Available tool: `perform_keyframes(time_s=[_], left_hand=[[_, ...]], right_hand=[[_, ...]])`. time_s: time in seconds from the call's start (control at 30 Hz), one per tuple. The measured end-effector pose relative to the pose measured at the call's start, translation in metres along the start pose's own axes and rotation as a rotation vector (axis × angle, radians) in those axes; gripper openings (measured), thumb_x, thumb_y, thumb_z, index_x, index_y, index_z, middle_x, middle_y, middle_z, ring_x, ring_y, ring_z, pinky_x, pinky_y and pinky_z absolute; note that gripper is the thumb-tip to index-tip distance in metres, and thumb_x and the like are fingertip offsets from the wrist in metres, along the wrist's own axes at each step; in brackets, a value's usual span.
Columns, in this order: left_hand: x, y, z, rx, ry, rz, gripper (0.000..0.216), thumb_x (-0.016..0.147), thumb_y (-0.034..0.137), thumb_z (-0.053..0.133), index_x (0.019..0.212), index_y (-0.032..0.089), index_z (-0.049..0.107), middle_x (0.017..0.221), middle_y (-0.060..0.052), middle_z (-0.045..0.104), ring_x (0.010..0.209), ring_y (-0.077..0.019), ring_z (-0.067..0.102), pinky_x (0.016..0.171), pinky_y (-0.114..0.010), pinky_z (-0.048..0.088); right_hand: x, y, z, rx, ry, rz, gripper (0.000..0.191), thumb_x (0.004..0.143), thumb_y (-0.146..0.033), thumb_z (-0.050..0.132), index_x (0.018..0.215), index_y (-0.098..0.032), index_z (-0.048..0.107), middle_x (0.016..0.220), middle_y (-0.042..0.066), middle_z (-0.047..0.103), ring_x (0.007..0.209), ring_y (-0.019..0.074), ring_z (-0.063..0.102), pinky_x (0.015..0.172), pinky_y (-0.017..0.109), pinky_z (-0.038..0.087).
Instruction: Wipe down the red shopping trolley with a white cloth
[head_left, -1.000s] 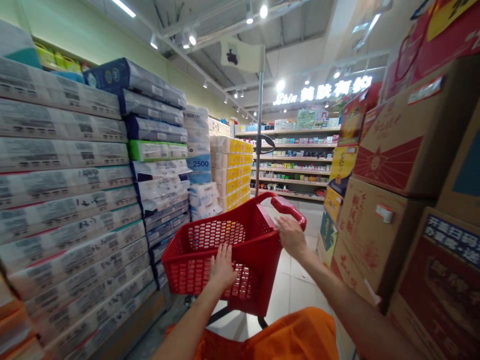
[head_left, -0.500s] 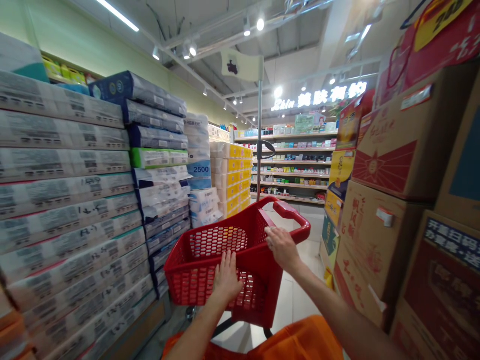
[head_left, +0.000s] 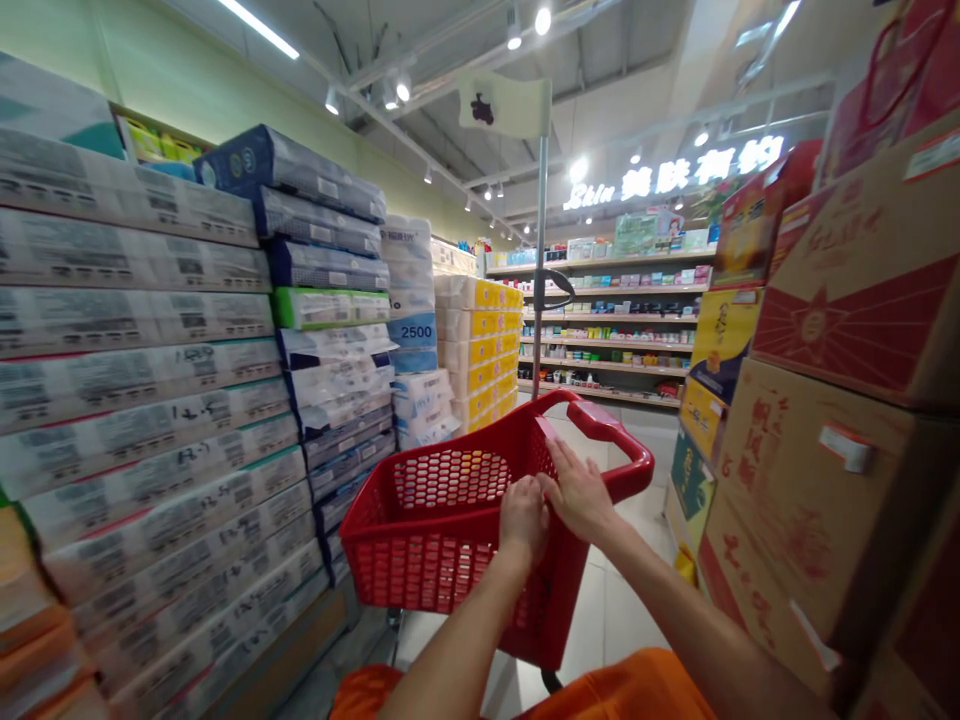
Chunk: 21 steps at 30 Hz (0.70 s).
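A red plastic shopping cart (head_left: 427, 570) with perforated basket walls stands sideways in front of me, its handle (head_left: 619, 440) toward the right. My left hand (head_left: 523, 518) is closed, its fingers curled over the near top rim of the basket. Just right of it, my right hand (head_left: 579, 490) rests on the rim near the handle end, fingers stretched forward and the thumb close to my left hand. A pole with a pale flag (head_left: 504, 105) rises behind the cart's handle end. The basket's floor is mostly hidden by its near wall.
Tall stacks of plastic-wrapped packs (head_left: 150, 400) line the left side, with yellow-and-white packs (head_left: 484, 350) beyond. Stacked cardboard boxes (head_left: 817, 480) wall the right. Shelves of small goods (head_left: 615, 310) stand at the back. Pale floor tiles (head_left: 637, 590) show between cart and boxes.
My left hand has slid right along the rim and its fingers have curled. My right hand has shifted slightly, its fingers now straighter. The view has turned a little to the left.
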<state>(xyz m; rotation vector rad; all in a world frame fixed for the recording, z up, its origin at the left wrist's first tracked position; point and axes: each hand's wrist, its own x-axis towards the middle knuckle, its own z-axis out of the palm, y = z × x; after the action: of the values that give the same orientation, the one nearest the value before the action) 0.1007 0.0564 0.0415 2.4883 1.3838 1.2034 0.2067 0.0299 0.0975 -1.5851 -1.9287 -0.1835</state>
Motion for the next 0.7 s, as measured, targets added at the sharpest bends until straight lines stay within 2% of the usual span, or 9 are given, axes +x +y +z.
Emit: perform_keyframes(time_s=[0.1,0.17,0.23,0.3,0.43,0.5,0.57,0.7], left_hand=[[-0.015,-0.04,-0.015,0.102,-0.002,0.026,0.031,0.08,0.016,0.038,0.107,0.019,0.053,0.115,-0.007,0.054,0.109,-0.0192,0.046,0.096,-0.038,0.036],[-0.033,-0.075,-0.033,0.187,0.003,-0.017,0.031,0.081,0.018,0.038,0.109,0.017,0.052,0.121,-0.009,0.049,0.116,-0.0211,0.04,0.099,-0.04,0.033],[-0.047,-0.099,-0.045,0.259,0.023,-0.097,0.033,0.082,0.019,0.036,0.112,0.016,0.05,0.123,-0.01,0.047,0.118,-0.0223,0.037,0.101,-0.042,0.03],[-0.05,-0.103,-0.045,0.263,0.021,-0.105,0.035,0.084,0.02,0.032,0.115,0.017,0.047,0.121,-0.01,0.049,0.116,-0.0213,0.039,0.1,-0.042,0.031],[-0.036,-0.068,-0.022,0.158,0.003,0.053,0.039,0.086,0.021,0.029,0.123,0.014,0.037,0.122,-0.011,0.048,0.116,-0.0191,0.04,0.099,-0.04,0.033],[-0.032,-0.063,-0.022,0.143,-0.006,0.092,0.038,0.086,0.023,0.028,0.121,0.013,0.039,0.119,-0.011,0.05,0.113,-0.0186,0.042,0.098,-0.038,0.034],[-0.039,-0.08,-0.036,0.16,-0.019,0.08,0.035,0.088,0.024,0.026,0.115,0.016,0.045,0.113,-0.008,0.054,0.107,-0.0174,0.046,0.096,-0.037,0.035],[-0.073,-0.146,-0.078,0.287,0.051,-0.111,0.034,0.087,0.024,0.025,0.112,0.018,0.048,0.112,-0.008,0.054,0.109,-0.0188,0.045,0.098,-0.041,0.033]], right_hand=[[-0.007,0.018,-0.004,-0.224,0.019,-0.07,0.038,0.087,-0.037,0.032,0.112,-0.019,0.054,0.105,0.01,0.061,0.096,0.0225,0.054,0.089,0.039,0.027],[-0.011,0.021,-0.002,-0.289,0.051,-0.115,0.033,0.087,-0.037,0.034,0.1,-0.021,0.06,0.092,0.008,0.066,0.087,0.0218,0.055,0.086,0.039,0.027],[-0.014,0.016,0.004,-0.315,0.122,-0.131,0.03,0.087,-0.035,0.036,0.093,-0.022,0.062,0.083,0.007,0.067,0.084,0.0219,0.055,0.086,0.04,0.025],[-0.016,0.008,0.01,-0.316,0.166,-0.147,0.027,0.086,-0.034,0.038,0.086,-0.023,0.062,0.077,0.005,0.066,0.08,0.0215,0.055,0.087,0.041,0.023],[-0.019,-0.003,0.019,-0.303,0.188,-0.189,0.026,0.086,-0.031,0.039,0.076,-0.023,0.062,0.07,0.004,0.064,0.075,0.0191,0.053,0.086,0.039,0.022],[-0.02,-0.002,0.02,-0.301,0.209,-0.203,0.027,0.086,-0.029,0.038,0.076,-0.022,0.062,0.07,0.003,0.063,0.075,0.0181,0.052,0.086,0.037,0.021],[-0.021,0.001,0.02,-0.299,0.225,-0.216,0.027,0.086,-0.027,0.038,0.075,-0.022,0.062,0.069,0.003,0.062,0.076,0.0173,0.052,0.085,0.036,0.021],[-0.023,0.003,0.02,-0.302,0.261,-0.209,0.028,0.085,-0.025,0.039,0.069,-0.021,0.061,0.066,0.001,0.061,0.074,0.016,0.052,0.084,0.034,0.021]])
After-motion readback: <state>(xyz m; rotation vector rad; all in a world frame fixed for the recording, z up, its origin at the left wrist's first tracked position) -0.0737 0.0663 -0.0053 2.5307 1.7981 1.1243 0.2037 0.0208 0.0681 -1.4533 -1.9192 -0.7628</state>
